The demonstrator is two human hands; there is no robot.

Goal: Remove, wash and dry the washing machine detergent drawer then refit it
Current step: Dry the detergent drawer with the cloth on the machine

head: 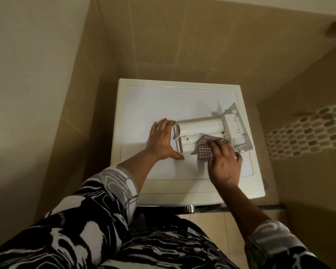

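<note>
Drying step. The detergent drawer [200, 127] lies upside down on the washing machine top [159, 101], right of its centre, with the front panel at the top's right edge. The left hand [161, 138], fingers spread and fairly straight, braces the drawer's rear end. The right hand [224, 164] bunches a checked cloth [205, 150] under curled fingers and presses it on the underside. Likely next: turn the drawer over, wipe its compartments, then refit it in its slot, which is not in view.
</note>
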